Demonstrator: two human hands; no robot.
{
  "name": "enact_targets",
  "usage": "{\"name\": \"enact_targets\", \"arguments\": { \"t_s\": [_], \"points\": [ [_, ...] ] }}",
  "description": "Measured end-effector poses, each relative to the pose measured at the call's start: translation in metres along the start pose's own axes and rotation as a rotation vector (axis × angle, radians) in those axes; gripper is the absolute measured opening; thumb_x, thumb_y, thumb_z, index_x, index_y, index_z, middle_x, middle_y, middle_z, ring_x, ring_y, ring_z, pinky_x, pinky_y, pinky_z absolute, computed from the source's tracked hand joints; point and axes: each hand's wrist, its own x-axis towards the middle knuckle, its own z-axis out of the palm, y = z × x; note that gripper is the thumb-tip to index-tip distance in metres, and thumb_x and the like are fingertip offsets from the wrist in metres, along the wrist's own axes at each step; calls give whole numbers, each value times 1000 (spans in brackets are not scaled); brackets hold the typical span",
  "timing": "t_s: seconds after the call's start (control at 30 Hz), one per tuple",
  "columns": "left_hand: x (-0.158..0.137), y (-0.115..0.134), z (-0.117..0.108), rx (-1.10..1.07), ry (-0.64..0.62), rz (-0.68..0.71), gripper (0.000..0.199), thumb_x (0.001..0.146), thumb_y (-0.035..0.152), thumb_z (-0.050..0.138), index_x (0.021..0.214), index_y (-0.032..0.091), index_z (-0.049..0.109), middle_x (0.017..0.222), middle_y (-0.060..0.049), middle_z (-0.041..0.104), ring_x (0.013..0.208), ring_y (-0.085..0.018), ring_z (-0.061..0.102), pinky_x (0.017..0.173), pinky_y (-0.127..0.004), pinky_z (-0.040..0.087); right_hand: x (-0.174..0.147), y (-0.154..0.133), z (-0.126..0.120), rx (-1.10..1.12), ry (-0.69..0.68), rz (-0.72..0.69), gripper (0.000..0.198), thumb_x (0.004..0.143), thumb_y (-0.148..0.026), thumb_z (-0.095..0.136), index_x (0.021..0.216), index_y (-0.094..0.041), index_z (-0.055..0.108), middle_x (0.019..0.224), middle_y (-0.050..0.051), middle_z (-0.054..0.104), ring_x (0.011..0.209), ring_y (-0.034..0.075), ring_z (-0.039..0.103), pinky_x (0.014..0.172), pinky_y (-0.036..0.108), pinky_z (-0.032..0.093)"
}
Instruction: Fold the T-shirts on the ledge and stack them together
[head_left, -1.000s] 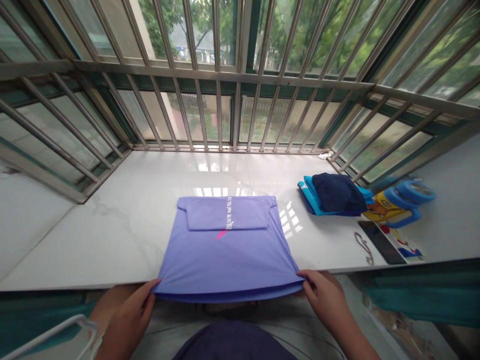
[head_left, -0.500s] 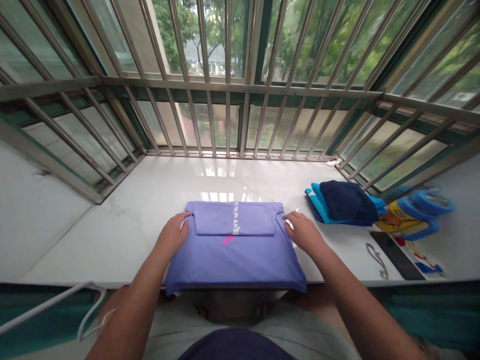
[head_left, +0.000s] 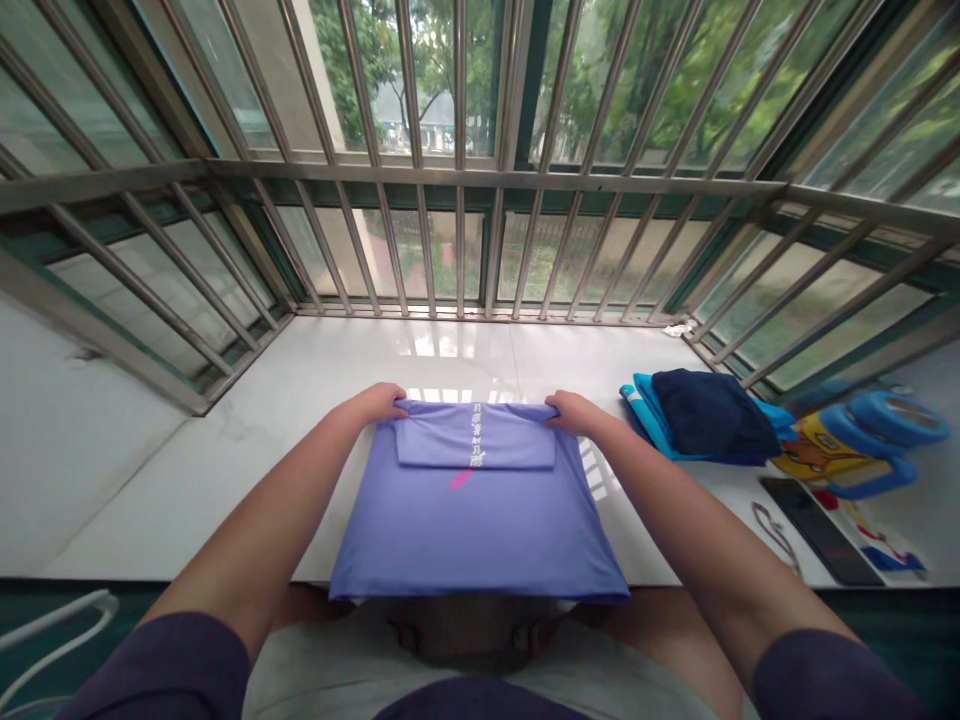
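A purple shirt point(head_left: 480, 530) lies in front of me, its far part folded over toward me into a flap with white characters and a pink mark just below. My left hand point(head_left: 381, 403) grips the far left corner of the fold, fingers closed on the cloth. At the far right corner, my right hand point(head_left: 574, 412) pinches the same shirt. The fingertips of both hands are partly hidden in or behind the fabric. The shirt's near edge reaches the front edge of the white sill.
On the right of the white sill point(head_left: 225, 500) sits a stack of folded dark and bright blue clothes point(head_left: 712, 412). Beside it are a blue and yellow bottle point(head_left: 862, 440), a phone point(head_left: 821, 530) and a thin cord point(head_left: 776, 535). Metal bars point(head_left: 495, 180) close off the back. A white hanger point(head_left: 60, 640) is at lower left.
Both hands have moved away from me, from the sides of the folded flap to its far corners, and now grip there. The view has shifted slightly.
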Motion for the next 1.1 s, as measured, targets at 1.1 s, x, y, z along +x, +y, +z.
{"name": "enact_targets", "arguments": {
  "t_s": [1.1],
  "points": [
    [-214, 34, 122, -192, 605, -100, 36, 102, 39, 48, 109, 19, 77, 114, -16, 79, 112, -33, 74, 107, -53, 59, -185, -67, 116, 109, 459, 556, 50, 109, -52, 49, 126, -10, 69, 116, 26, 74, 104, 35, 73, 91, 45, 58]
  ]
}}
